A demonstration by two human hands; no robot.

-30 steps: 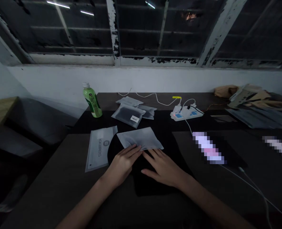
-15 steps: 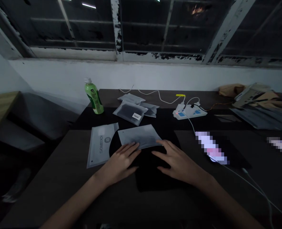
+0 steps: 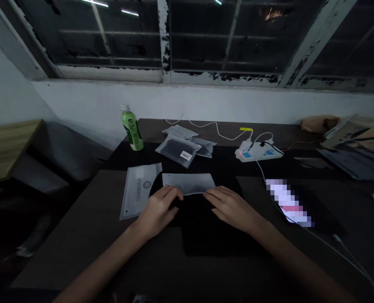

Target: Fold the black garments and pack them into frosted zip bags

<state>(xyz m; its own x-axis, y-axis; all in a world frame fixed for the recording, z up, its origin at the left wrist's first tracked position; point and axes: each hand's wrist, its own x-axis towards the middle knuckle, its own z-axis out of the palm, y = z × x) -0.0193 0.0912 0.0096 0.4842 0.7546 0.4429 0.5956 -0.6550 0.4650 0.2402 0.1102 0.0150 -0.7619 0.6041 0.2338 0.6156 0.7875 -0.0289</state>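
Observation:
A frosted plastic bag (image 3: 189,182) lies flat on a dark patch in the middle of the table, its near edge towards me. My left hand (image 3: 161,206) is at the bag's near left corner, fingers curled in against the edge. At the near right corner, my right hand (image 3: 229,206) has its fingers bent over the edge. Both thumbs sit lower, and the fingertips are partly hidden. Left of my left hand is another flat frosted bag (image 3: 134,191) with a printed logo. Beyond lies a filled bag (image 3: 176,150) with a barcode label, against several similar bags.
A green drink bottle (image 3: 132,130) stands at the back left. A white power strip (image 3: 259,154) with cables is at the back right. A lit phone (image 3: 288,202) lies right of my right hand, with brown packaging (image 3: 320,123) at the far right.
Both hands have closed in on the bag's near corners, fingers curling at its edge. The bag has turned a little, so its edges now run straighter across. The whole view has shifted slightly.

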